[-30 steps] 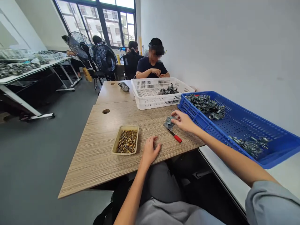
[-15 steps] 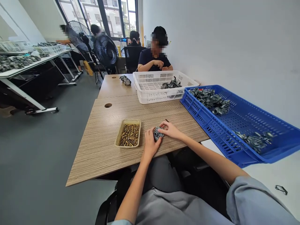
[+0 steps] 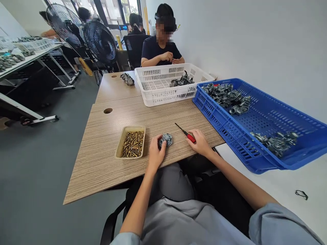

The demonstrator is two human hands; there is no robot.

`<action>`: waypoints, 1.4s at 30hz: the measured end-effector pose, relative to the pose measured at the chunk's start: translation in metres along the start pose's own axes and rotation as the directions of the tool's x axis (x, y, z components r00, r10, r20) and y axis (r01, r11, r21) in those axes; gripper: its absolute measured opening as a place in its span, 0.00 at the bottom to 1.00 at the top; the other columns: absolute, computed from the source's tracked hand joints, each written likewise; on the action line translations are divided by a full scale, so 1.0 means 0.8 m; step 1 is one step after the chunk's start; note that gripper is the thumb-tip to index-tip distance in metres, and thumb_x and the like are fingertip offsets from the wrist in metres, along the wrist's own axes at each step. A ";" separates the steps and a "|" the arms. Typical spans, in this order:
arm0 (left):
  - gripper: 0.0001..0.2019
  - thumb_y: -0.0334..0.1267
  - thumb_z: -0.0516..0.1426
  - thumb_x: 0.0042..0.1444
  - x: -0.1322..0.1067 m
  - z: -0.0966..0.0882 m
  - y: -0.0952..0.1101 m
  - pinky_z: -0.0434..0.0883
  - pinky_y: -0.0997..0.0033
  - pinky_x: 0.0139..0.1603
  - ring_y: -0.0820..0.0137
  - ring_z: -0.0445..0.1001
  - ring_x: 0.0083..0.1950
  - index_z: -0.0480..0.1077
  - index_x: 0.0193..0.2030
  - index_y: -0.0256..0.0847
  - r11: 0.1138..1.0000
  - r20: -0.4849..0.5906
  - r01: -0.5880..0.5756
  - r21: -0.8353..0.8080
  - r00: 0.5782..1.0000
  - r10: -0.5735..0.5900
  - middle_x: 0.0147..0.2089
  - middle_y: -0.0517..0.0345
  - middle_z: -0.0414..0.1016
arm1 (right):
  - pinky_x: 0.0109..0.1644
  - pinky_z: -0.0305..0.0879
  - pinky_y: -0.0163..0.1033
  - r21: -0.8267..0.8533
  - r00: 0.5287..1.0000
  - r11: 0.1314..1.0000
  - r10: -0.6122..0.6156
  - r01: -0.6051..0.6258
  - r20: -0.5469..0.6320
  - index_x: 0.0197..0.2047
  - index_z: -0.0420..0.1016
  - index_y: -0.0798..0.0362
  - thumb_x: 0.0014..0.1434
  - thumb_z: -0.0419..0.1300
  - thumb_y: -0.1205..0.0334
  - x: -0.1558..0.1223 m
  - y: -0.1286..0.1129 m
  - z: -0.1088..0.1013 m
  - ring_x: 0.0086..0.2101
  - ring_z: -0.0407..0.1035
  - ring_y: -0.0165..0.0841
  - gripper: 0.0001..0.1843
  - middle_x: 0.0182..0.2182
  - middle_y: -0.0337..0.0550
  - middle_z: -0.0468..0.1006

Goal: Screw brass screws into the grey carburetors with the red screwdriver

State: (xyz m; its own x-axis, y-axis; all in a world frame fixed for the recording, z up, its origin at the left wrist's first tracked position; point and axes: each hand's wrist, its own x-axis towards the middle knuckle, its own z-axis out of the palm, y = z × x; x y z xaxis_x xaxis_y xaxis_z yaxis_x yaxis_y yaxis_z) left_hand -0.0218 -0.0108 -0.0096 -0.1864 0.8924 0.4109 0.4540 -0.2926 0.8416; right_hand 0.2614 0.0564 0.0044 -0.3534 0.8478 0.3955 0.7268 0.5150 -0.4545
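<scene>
Holding metal part (image 3: 168,139) | left edge between left hand's (image 3: 156,153) thumb (image 3: 164,145) and fingers (image 3: 154,140)

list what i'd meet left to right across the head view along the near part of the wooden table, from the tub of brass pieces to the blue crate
tub of brass pieces → left hand → grey metal part → red-handled screwdriver → right hand → blue crate
</scene>
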 end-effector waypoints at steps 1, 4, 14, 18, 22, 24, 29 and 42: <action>0.17 0.48 0.58 0.77 0.000 -0.001 0.001 0.75 0.50 0.68 0.57 0.80 0.64 0.74 0.65 0.43 1.000 0.003 0.001 0.003 1.000 -0.001 0.63 0.43 0.82 | 0.66 0.70 0.60 -0.012 1.000 1.000 -0.006 0.006 0.006 0.63 0.76 0.49 0.73 0.62 0.52 -0.005 0.006 0.003 0.57 0.73 0.54 0.19 0.57 0.57 0.80; 0.18 0.51 0.55 0.79 0.001 -0.002 0.005 0.75 0.51 0.69 0.57 0.80 0.64 0.75 0.64 0.43 1.000 0.015 0.011 0.014 1.000 -0.011 0.62 0.43 0.82 | 0.64 0.70 0.60 -0.048 1.000 0.999 -0.014 0.014 0.001 0.61 0.77 0.48 0.74 0.60 0.54 -0.012 0.015 0.012 0.56 0.72 0.55 0.17 0.56 0.56 0.81; 0.21 0.55 0.53 0.79 0.003 -0.002 0.011 0.76 0.52 0.67 0.57 0.81 0.62 0.75 0.64 0.44 0.996 0.015 0.049 0.072 0.999 -0.050 0.61 0.44 0.83 | 0.62 0.70 0.60 -0.048 1.000 0.999 -0.016 0.016 -0.007 0.60 0.79 0.47 0.75 0.58 0.57 -0.015 0.010 0.011 0.54 0.72 0.56 0.15 0.54 0.55 0.82; 0.21 0.55 0.53 0.79 0.003 -0.002 0.013 0.77 0.54 0.65 0.57 0.82 0.61 0.75 0.64 0.44 0.995 0.025 0.054 0.081 0.998 -0.057 0.60 0.44 0.84 | 0.61 0.71 0.60 -0.048 1.000 0.999 -0.020 0.019 -0.020 0.59 0.79 0.48 0.75 0.57 0.57 -0.016 0.009 0.010 0.54 0.72 0.56 0.15 0.54 0.56 0.82; 0.20 0.54 0.54 0.79 0.002 -0.002 0.014 0.77 0.54 0.65 0.57 0.82 0.60 0.75 0.64 0.44 0.995 0.023 0.059 0.078 0.998 -0.061 0.59 0.45 0.84 | 0.60 0.71 0.60 -0.047 0.999 0.999 -0.023 0.022 -0.024 0.59 0.79 0.48 0.75 0.57 0.57 -0.016 0.009 0.010 0.54 0.72 0.56 0.15 0.54 0.56 0.82; 0.20 0.54 0.54 0.79 0.001 -0.003 0.015 0.77 0.54 0.65 0.57 0.82 0.60 0.75 0.65 0.44 0.995 0.027 0.067 0.074 0.997 -0.069 0.59 0.45 0.83 | 0.61 0.71 0.60 -0.038 1.000 0.999 -0.019 0.019 -0.016 0.60 0.80 0.47 0.75 0.57 0.57 -0.016 0.008 0.010 0.54 0.72 0.57 0.16 0.53 0.56 0.82; 0.20 0.54 0.54 0.79 0.001 -0.003 0.015 0.77 0.55 0.64 0.57 0.82 0.60 0.74 0.65 0.44 0.996 0.035 0.069 0.064 0.997 -0.071 0.59 0.45 0.83 | 0.60 0.71 0.61 -0.039 1.000 0.999 -0.017 0.016 -0.022 0.60 0.80 0.47 0.74 0.57 0.57 -0.016 0.010 0.010 0.54 0.72 0.57 0.16 0.53 0.56 0.83; 0.20 0.53 0.54 0.79 -0.001 -0.003 0.015 0.77 0.55 0.64 0.58 0.82 0.60 0.74 0.65 0.43 0.996 0.030 0.051 0.078 0.998 -0.053 0.60 0.44 0.83 | 0.60 0.71 0.60 -0.045 0.999 0.999 -0.028 0.026 -0.027 0.59 0.80 0.46 0.74 0.58 0.58 -0.016 0.008 0.010 0.53 0.72 0.57 0.15 0.53 0.55 0.83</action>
State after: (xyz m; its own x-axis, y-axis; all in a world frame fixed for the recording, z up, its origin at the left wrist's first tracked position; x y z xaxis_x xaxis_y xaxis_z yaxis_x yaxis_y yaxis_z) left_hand -0.0181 -0.0159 0.0012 -0.1841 0.9166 0.3548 0.5104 -0.2193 0.8315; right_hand 0.2662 0.0502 -0.0097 -0.3574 0.8294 0.4294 0.7432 0.5310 -0.4071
